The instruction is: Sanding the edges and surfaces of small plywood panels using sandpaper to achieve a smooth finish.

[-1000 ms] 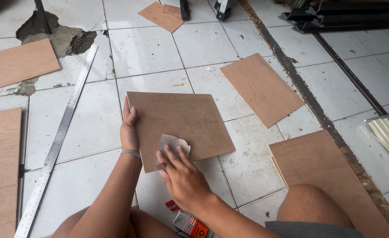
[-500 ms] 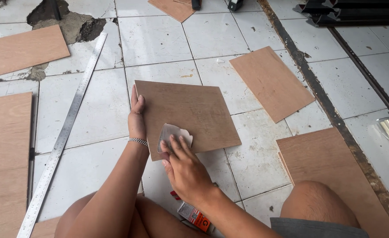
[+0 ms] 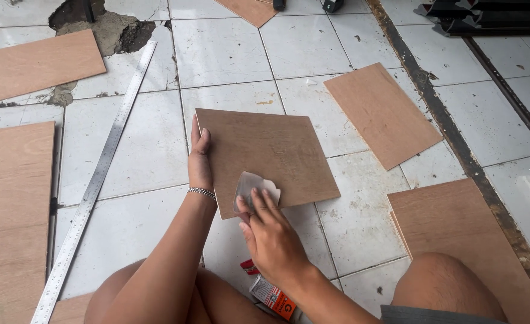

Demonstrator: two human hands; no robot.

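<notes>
The right hand (image 3: 271, 237) presses a sandpaper piece (image 3: 254, 187) with flat fingers onto the plywood panel's (image 3: 271, 150) near edge, while the open left hand (image 3: 200, 162) braces its left edge.

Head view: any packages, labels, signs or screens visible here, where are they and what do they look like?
Small box: on the floor tile at the bottom centre, under the right forearm between the legs; rectangular, orange and white with a small printed code square.
Red item: just left of the box, mostly hidden; kind unclear.
No signs or screens in view.
</notes>
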